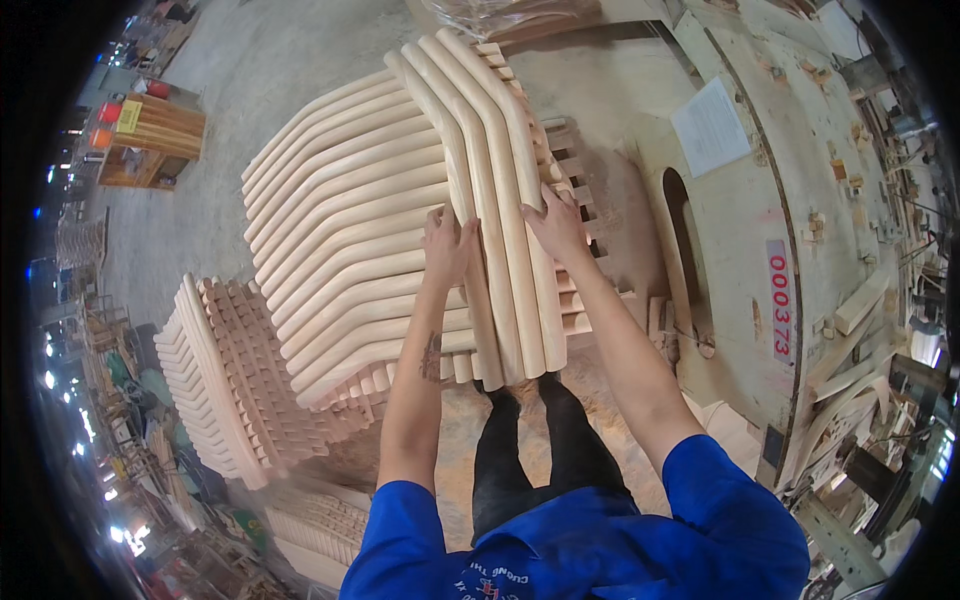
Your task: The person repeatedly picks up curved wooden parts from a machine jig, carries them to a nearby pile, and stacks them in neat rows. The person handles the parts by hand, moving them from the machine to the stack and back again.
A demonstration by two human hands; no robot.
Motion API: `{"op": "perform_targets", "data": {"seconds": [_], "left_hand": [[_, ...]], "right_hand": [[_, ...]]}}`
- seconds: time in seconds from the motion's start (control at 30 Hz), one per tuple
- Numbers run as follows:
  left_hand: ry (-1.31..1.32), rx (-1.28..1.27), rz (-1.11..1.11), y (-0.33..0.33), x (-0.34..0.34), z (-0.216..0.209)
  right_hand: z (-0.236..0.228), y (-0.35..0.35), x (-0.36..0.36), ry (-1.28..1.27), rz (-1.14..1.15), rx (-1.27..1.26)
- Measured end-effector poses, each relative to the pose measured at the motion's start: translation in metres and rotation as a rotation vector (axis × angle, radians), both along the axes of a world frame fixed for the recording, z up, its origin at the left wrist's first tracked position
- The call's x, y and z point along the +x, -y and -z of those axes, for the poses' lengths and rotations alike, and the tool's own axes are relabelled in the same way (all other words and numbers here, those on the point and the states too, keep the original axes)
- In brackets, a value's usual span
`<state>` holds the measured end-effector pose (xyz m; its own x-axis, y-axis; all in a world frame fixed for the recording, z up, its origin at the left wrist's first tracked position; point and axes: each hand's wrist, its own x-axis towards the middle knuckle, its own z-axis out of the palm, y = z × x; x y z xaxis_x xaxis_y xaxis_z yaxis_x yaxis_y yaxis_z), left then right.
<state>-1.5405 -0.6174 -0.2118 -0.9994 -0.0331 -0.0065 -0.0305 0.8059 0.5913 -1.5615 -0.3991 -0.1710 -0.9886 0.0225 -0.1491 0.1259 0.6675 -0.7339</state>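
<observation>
Several long, smooth bent wooden pieces [490,190] lie side by side, pointing away from me, on top of a layered stack. My left hand [447,245] presses on the left edge of this row, its fingers curled and its thumb along the outermost piece. On the opposite edge my right hand [557,225] grips the rightmost piece, thumb on top and fingers partly hidden. Beneath them, a layer of similar bent pieces [350,220] runs crosswise to the left. Piece ends [555,165] from lower layers show along the stack's right side.
At lower left stands another stack of bent wooden pieces [205,370]. A large pale machine cabinet [740,200] with a paper sheet [711,127] on it rises at the right, with wood offcuts [860,300] beside it. A wooden crate [160,135] sits far left on the concrete floor.
</observation>
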Motion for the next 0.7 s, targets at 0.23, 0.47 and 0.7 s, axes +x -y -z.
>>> {"op": "perform_targets", "data": {"seconds": [0.23, 0.47, 0.7], "left_hand": [[0.067, 0.108, 0.024, 0.009, 0.006, -0.007], [-0.014, 0.243, -0.013, -0.015, 0.012, -0.024], [0.033, -0.119, -0.115, -0.019, 0.043, -0.056]], "right_hand": [[-0.018, 0.003, -0.002, 0.052, -0.056, -0.057], [-0.003, -0.019, 0.005, -0.053, -0.032, -0.089], [-0.014, -0.014, 0.000, -0.017, -0.208, -0.408]]}}
